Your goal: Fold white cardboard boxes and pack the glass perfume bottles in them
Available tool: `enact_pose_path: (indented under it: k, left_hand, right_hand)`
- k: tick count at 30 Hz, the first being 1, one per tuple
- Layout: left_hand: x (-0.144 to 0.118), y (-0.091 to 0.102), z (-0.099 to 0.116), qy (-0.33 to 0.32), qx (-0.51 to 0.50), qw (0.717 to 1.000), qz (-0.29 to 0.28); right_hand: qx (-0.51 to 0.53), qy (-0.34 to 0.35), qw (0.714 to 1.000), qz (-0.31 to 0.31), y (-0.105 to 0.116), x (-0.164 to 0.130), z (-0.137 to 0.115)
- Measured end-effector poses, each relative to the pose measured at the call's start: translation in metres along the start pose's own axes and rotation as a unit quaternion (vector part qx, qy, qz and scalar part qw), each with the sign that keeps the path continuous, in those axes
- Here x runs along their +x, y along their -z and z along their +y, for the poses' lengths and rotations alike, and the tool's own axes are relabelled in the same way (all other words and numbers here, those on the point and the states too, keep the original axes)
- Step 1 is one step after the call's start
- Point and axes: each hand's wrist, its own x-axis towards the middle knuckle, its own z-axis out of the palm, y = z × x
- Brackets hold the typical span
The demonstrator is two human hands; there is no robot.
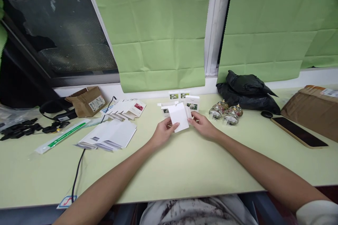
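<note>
Between my two hands is a small white paper box [179, 116], tilted toward me with a blank face showing. My left hand [164, 130] grips its left edge, thumb on the front. On its other side, my right hand [202, 123] pinches the right edge near a side flap. Just behind it stand several white boxes with flower pictures, one of them a printed box [192, 102] with its top flap up. To the left lie a pile of flattened white boxes [108, 134] and a second stack of printed flat boxes [126, 109].
Several shiny glass ornaments [230, 115] stand right of my hands. Beyond them are black plastic bags [245, 89], a phone [298, 132] and a large cardboard box [313, 110]. At left are an open brown box [86, 102], a green-labelled packet [63, 135] and a black cable [76, 175].
</note>
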Motion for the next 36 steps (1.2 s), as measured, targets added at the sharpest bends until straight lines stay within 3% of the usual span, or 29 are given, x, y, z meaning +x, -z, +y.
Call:
enact_pose_path:
  k: [16, 25, 36]
  left_hand:
    - [0.006, 0.004, -0.003, 0.023, -0.044, 0.999, 0.018]
    - [0.005, 0.004, -0.006, 0.036, -0.078, 0.996, -0.034]
    - [0.002, 0.004, -0.002, 0.015, 0.002, 1.000, 0.017]
  right_hand:
    - [0.199, -0.069, 0.977, -0.032, -0.006, 0.004, 0.006]
    - [0.211, -0.081, 0.974, -0.011, -0.008, 0.005, 0.008]
    - [0.186, -0.060, 0.980, -0.027, -0.007, 0.002, 0.005]
